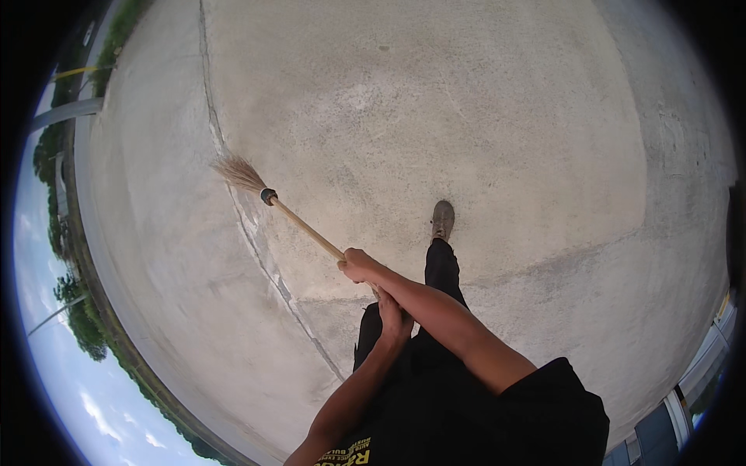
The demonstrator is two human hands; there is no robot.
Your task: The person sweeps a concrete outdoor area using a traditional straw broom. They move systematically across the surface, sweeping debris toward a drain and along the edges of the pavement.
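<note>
A broom (307, 231) with a pale wooden handle and a fan of tan bristles slants from my body toward the far left. A dark band binds the bristles to the handle, and their tips lie over a crack in the concrete. My right hand (359, 266) is wrapped round the handle, farther down toward the bristles. Closer to my body, my left hand (395, 317) is closed round the upper end of the handle, its fingers partly hidden by my right forearm.
Pale concrete ground (505, 140) spreads around me, crossed by a long crack (273, 273) on the left. My right shoe (443, 220) is planted ahead. A grey post (70, 113) and greenery stand at the left edge; a structure with pale posts (676, 419) is at lower right.
</note>
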